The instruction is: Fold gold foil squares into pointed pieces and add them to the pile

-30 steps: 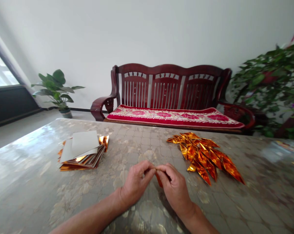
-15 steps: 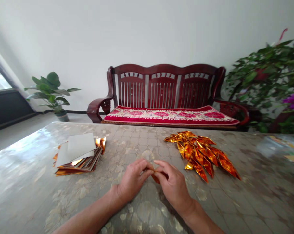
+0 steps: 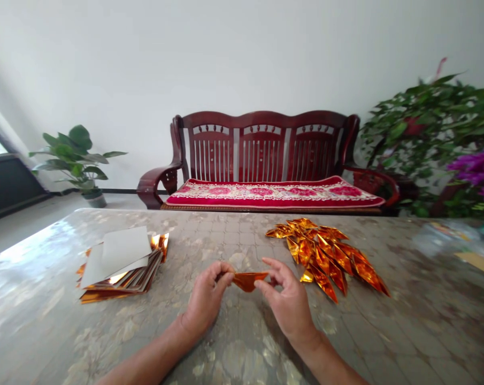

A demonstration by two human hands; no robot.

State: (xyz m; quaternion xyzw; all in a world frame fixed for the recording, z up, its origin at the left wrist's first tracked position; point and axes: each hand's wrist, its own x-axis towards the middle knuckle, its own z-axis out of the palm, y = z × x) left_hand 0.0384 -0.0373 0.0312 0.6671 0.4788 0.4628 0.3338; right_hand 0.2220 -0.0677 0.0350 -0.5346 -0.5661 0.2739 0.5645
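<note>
Between my hands, just above the table, is a small folded piece of orange-gold foil paper, shaped like a shallow boat with pointed ends. My left hand pinches its left end between thumb and fingers. At the other end, my right hand holds the tip with thumb and forefinger, its other fingers loosely bent. Right of my hands lies a pile of folded gold foil pieces with pointed ends. To the left is a loose stack of foil paper sheets, pale backs up and gold edges showing.
The table has a patterned, glossy cover. A clear plastic bag and a piece of cardboard lie at its right. Behind stands a dark red wooden bench with a red floral cushion; potted plants flank it.
My hands have moved apart sideways, and more of the folded foil paper shows between them. The view has shifted slightly to the right.
</note>
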